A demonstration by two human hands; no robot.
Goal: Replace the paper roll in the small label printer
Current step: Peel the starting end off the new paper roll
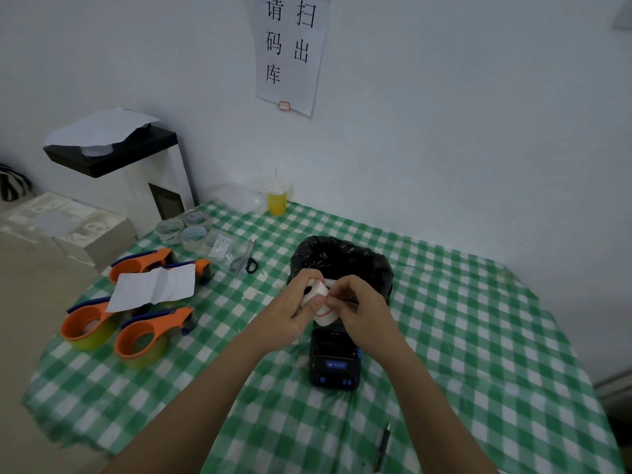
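Table, covered in green-and-white check cloth, its far edge against the white wall and its left edge curving beside bare floor. The right half of the cloth lies open; so does the near strip, save a dark pen close to the near edge. White cabinet with a black top stands off the table's far left corner, boxes beside it. Paper sign hangs on the wall above. Bin, lined with a black bag, stands mid-table. Four orange tape dispensers crowd the left side, a white sheet lying across them. Printer, black with blue trim, sits just in front of the bin, its lid open. Clear tape rolls, scissors and a yellow cup occupy the far left corner.

Left hand and right hand meet above the printer, in front of the bin. The left hand grips the white roll, fingers curled around it; the right pinches the roll's loose paper end between thumb and fingertips. The roll is held in the air, clear of the printer.
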